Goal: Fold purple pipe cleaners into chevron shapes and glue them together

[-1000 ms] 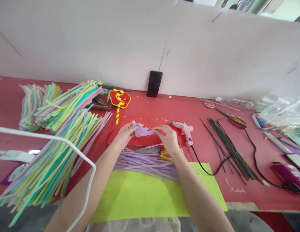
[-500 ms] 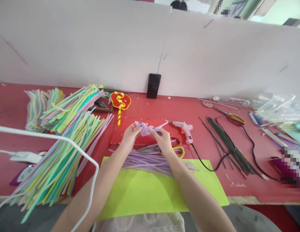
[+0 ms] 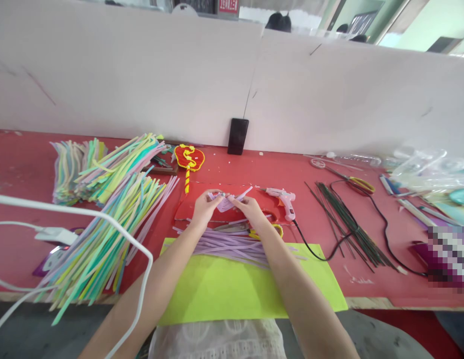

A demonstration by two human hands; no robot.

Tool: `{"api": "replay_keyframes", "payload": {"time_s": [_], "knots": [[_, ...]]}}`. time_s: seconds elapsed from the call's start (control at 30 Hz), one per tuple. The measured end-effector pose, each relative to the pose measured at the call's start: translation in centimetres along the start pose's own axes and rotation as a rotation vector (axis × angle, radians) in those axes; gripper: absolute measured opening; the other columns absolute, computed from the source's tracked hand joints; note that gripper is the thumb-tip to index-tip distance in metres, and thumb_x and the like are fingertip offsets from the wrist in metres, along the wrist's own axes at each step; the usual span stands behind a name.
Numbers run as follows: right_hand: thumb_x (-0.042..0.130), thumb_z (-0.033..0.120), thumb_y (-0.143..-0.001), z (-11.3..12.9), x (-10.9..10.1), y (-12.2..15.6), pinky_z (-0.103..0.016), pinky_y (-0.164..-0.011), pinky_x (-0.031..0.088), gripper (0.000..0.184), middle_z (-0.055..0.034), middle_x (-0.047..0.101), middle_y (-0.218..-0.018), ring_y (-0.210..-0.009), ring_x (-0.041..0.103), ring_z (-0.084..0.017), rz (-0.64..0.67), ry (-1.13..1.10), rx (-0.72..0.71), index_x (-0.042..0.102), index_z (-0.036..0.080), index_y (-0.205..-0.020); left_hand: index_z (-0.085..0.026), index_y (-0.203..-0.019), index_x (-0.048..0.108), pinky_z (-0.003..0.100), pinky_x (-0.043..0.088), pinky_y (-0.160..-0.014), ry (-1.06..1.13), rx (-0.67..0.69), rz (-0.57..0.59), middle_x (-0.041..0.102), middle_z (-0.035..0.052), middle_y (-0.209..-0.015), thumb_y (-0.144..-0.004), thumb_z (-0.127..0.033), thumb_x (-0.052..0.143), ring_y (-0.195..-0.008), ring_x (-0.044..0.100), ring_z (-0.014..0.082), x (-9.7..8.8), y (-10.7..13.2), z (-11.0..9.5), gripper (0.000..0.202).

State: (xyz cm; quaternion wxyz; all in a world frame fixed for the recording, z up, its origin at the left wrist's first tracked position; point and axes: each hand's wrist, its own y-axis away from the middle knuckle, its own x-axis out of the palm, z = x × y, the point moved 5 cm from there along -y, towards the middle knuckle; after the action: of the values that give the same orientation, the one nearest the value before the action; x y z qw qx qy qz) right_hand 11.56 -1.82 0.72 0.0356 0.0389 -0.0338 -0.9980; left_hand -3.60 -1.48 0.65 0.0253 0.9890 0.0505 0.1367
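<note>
Between my hands is a small piece of bent lilac pipe cleaners [image 3: 225, 204], held over a red board [image 3: 187, 212]. My left hand [image 3: 207, 207] pinches its left side, and my right hand [image 3: 247, 207] pinches the right side, where a loose lilac end sticks up. The fingers hide part of the piece. Beneath my forearms lies a bundle of lilac pipe cleaners [image 3: 232, 248], partly on a lime-green sheet [image 3: 232, 294]. Scissors with yellow and red handles [image 3: 279, 230] lie partly hidden by my right hand. A pink glue gun [image 3: 287, 200] rests just right of the board.
Pastel pipe cleaners [image 3: 108, 234] are piled at the left, near a white cable [image 3: 140, 299]. A red and yellow fan-shaped piece [image 3: 190, 158] lies behind. A black phone [image 3: 238, 136] leans on the partition. Dark green stems [image 3: 348, 224], more scissors [image 3: 361, 184] and plastic bags [image 3: 430, 167] lie right.
The view has tilted slightly, showing more above the partition. Both hands stay on the lilac piece; its loose right end now points more steeply upward.
</note>
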Motion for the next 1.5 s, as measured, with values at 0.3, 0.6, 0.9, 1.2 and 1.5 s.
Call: {"api": "replay_keyframes", "payload": {"time_s": [0.3,0.6,0.9,1.2,1.5], "knots": [[0.069,0.055,-0.062,-0.3,-0.5,0.0,-0.023,-0.053,0.032,0.043,0.005,0.049,-0.054,-0.052,0.039,-0.008,-0.122,-0.116,-0.113,0.069,0.015,-0.078,-0.017,-0.08,0.066,0.026,0.046,-0.067,-0.114,0.04,-0.026,0.066,-0.0009,-0.067,-0.056,-0.042,0.077,-0.068,0.061,0.015,-0.1,-0.4,0.1,0.036],[0.067,0.056,-0.065,0.2,0.0,0.0,-0.023,-0.051,0.032,0.044,0.0034,0.049,-0.055,-0.051,0.038,-0.009,-0.113,-0.064,-0.119,0.069,0.014,-0.078,-0.018,-0.076,0.068,0.023,0.042,-0.062,-0.199,0.078,-0.072,0.064,-0.0011,-0.065,-0.058,-0.041,0.076,-0.063,0.055,0.0127,-1.3,-0.5,-0.2,0.03],[0.068,0.058,-0.062,0.5,0.3,0.2,-0.023,-0.05,0.034,0.047,0.0013,0.053,-0.058,-0.052,0.038,-0.009,-0.14,-0.059,-0.077,0.069,0.014,-0.078,-0.018,-0.073,0.068,0.023,0.042,-0.064,-0.205,0.056,-0.08,0.066,-0.0002,-0.07,-0.057,-0.038,0.077,-0.065,0.055,0.0134,-0.7,0.1,-0.4,0.027],[0.068,0.058,-0.063,0.1,0.3,0.1,-0.024,-0.054,0.036,0.046,0.0001,0.059,-0.066,-0.055,0.041,-0.009,-0.123,-0.05,-0.1,0.069,0.015,-0.079,-0.018,-0.075,0.068,0.023,0.04,-0.062,-0.229,0.047,-0.068,0.064,-0.0007,-0.067,-0.056,-0.039,0.077,-0.064,0.054,0.013,-1.0,0.0,0.0,0.029],[0.071,0.056,-0.059,0.2,0.3,0.1,-0.024,-0.054,0.036,0.044,0.0016,0.057,-0.063,-0.053,0.04,-0.009,-0.13,-0.074,-0.074,0.069,0.016,-0.077,-0.018,-0.075,0.068,0.023,0.039,-0.06,-0.196,0.017,-0.071,0.063,-0.0018,-0.065,-0.054,-0.038,0.078,-0.061,0.052,0.0118,-1.0,0.0,-0.1,0.031]]}}
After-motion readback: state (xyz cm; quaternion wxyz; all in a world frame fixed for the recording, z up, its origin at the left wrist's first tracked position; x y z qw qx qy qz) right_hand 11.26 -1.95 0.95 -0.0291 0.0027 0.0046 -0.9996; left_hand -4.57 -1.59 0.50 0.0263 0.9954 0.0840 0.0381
